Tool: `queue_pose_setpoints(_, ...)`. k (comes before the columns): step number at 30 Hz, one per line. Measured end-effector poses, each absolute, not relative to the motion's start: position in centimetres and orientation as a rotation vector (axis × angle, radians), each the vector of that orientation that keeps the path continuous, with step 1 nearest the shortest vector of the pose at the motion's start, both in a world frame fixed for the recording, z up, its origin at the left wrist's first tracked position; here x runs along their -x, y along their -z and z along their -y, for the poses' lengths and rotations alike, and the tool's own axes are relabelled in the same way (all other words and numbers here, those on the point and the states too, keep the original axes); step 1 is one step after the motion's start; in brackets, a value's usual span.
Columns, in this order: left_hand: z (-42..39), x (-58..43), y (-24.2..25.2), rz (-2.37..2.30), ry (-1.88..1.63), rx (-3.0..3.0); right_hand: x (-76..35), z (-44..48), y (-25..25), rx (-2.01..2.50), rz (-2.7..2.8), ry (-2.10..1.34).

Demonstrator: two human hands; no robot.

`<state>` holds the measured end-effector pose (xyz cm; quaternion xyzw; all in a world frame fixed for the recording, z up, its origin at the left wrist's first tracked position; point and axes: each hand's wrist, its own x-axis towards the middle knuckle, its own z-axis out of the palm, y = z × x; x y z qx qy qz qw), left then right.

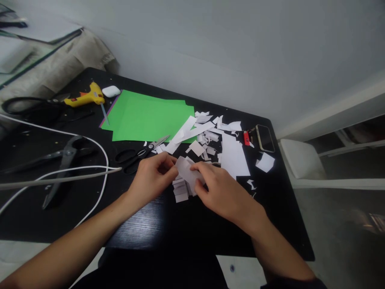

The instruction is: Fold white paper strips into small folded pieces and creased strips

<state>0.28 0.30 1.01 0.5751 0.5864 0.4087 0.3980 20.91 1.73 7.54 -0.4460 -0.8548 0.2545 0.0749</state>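
My left hand (153, 176) and my right hand (218, 190) meet over a black table (180, 224), both pinching the same small white paper piece (185, 168) between fingers and thumbs. Just below it lies a small stack of white paper strips (181, 190). More white paper scraps (207, 134) and a larger white sheet (233, 156) are scattered behind my hands. Black-handled scissors (138, 153) lie shut just beyond my left hand.
Green paper sheets (144, 116) lie at the back. A yellow glue gun (86, 97), a white earbud case (110, 91), large black shears (58, 160) and white cables (60, 172) are at left. A phone (264, 137) and red lighter (246, 138) sit at right.
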Motion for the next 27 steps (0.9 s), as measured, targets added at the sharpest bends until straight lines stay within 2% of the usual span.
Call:
queue_pose_setpoints(8,-0.4,-0.5,-1.3,-1.48,-0.937,-1.472,-20.5,-1.5,-7.0,1.329,2.771,-0.522)
queue_pose_setpoints(18,-0.6,-0.5,-1.2,-1.406,-0.925,-1.423,-20.5,-1.6,-6.4,1.255,2.705,-0.365)
queue_pose_setpoints(27,-0.6,-0.6,-1.2,-1.369,-0.916,-1.378,-19.9,-1.7,-5.1,1.197,2.705,-0.073)
